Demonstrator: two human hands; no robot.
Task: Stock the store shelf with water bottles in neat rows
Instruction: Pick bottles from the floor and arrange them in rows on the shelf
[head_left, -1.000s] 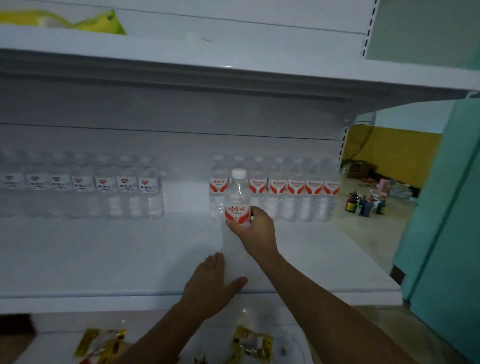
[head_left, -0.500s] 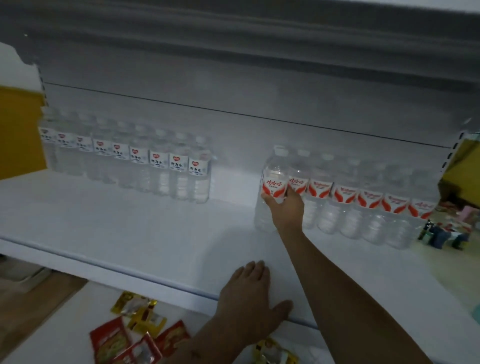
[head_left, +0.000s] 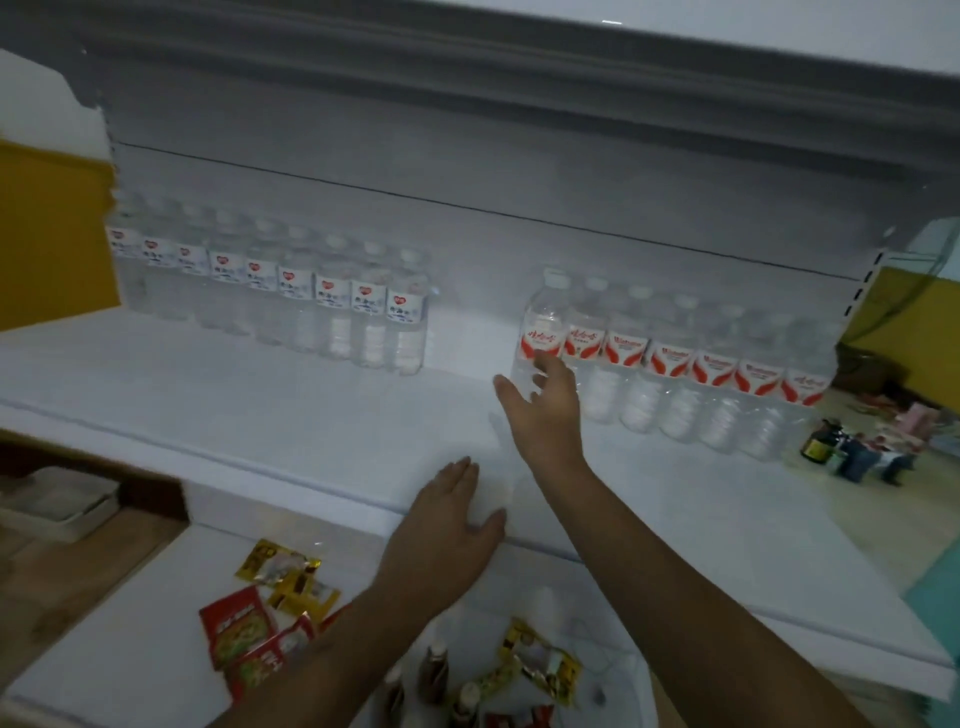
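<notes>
since half a second ago my right hand (head_left: 545, 410) has let go of the red-labelled bottle (head_left: 543, 332) and drawn back a little; before, its fingers were wrapped round the label, now they are spread wide and loose, fingertips just at the bottle's lower body at about 1 o'clock from the palm. i cannot tell whether they touch it. that bottle now stands upright at the left end of the red-labelled row (head_left: 691, 374), close beside its neighbour, near the back of the white shelf (head_left: 260, 415).

going left to right: at 9 o'clock a yellow wall (head_left: 52, 234) shows past the shelf end. at 10 o'clock the white-labelled row (head_left: 270, 291) of bottles stands along the back panel, well apart from the red row, with bare shelf between them. at 7 o'clock, on the lower level, lie red and yellow snack packets (head_left: 265, 618). my left hand (head_left: 447, 540) rests flat on the shelf's front edge near 6 o'clock, fingers straight and together, thumb out, holding nothing. at 5 o'clock more yellow packets (head_left: 540, 660) and small dark bottles (head_left: 434, 670) sit below. at 3 o'clock, beyond the shelf, small items (head_left: 852, 452) stand on the floor, too blurred to name.
</notes>
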